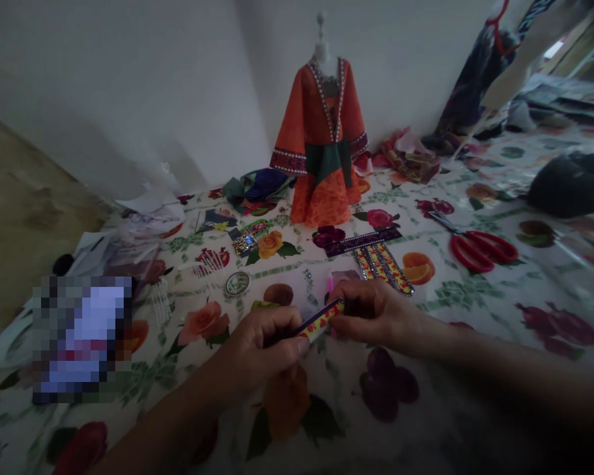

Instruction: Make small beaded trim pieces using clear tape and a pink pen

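Observation:
My left hand and my right hand hold a short strip of yellow and red patterned trim between them, above the floral tablecloth. The strip has a dark purple edge and is pinched at both ends. A small pink item stands just behind my right fingers, but it is too small to identify. Beyond my right hand lie several yellow and red trim strips and a purple beaded trim band.
A small orange dress with beaded trim stands on a dress form at the back. Red-handled scissors lie to the right, with a dark bundle beyond them. Fabric scraps and papers lie along the far and left table edges.

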`<control>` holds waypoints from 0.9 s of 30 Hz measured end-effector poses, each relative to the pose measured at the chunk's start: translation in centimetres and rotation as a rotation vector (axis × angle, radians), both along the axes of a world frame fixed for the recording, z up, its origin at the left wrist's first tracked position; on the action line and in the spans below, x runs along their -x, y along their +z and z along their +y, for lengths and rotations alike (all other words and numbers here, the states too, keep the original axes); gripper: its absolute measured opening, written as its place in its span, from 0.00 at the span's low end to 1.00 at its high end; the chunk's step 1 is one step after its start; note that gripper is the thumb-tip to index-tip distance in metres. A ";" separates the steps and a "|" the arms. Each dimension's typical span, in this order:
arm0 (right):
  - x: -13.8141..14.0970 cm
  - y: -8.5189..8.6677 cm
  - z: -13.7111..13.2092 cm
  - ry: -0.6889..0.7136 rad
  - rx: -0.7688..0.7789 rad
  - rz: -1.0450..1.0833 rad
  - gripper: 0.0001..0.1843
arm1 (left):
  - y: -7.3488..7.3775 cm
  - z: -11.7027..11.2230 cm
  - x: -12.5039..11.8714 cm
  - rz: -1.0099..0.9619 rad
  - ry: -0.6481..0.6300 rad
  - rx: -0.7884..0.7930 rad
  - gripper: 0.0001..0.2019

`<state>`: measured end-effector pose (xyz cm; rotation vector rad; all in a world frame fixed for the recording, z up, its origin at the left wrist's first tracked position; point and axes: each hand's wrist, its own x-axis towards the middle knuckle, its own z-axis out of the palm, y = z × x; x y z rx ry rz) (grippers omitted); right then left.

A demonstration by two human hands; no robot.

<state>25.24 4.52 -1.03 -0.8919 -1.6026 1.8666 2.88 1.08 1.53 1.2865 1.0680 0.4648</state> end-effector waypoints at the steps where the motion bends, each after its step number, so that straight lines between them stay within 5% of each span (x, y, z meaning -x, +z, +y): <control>1: -0.1 0.0 0.1 -0.001 0.000 0.002 0.11 | 0.1 0.1 0.1 -0.005 0.009 0.005 0.12; 7: 0.0 0.0 0.0 0.006 0.032 0.010 0.10 | 0.4 0.3 0.3 -0.020 -0.027 0.010 0.06; 16: 0.4 0.3 -0.8 0.103 0.054 -0.031 0.07 | -1.0 -0.4 -0.6 0.087 0.001 -0.100 0.12; 27: 0.3 0.5 -0.7 0.108 0.096 -0.038 0.07 | -0.5 -0.1 -0.7 0.055 0.020 -0.079 0.13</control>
